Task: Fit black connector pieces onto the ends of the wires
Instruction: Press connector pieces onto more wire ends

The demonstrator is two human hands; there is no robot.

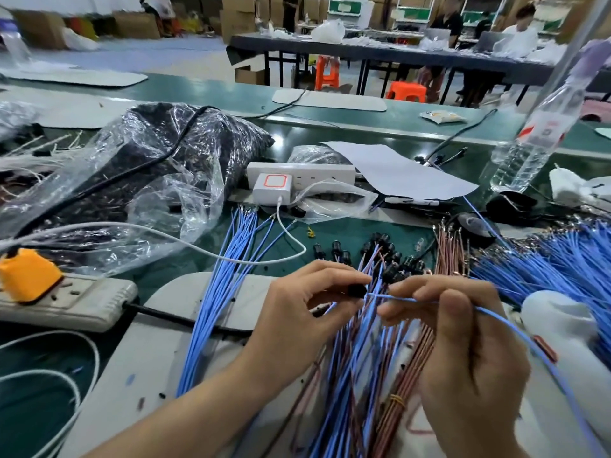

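Now: the left hand (297,312) pinches one black connector (357,290) between thumb and forefinger tips. The right hand (463,342) pinches a single blue wire (496,317) close behind its end, and the rest of the wire trails off right and near.

The wire tip sits just beside the connector's open face. Whether it has entered is too blurred to tell.

Handling, as a judgement:
- **Connector:** small, light, hard and likely slick. Hold it by its sides so the opening stays free.
- **Wire:** thin and limp. Grip near the tip or it will buckle on the push, and the metal end probably bends easily.

Below the hands lies a fan of blue and brown wires (413,358). Loose connectors (386,249) lie just beyond the hands. A large blue wire pile (562,259) is at right, and a plastic bag (148,166) is at far left.
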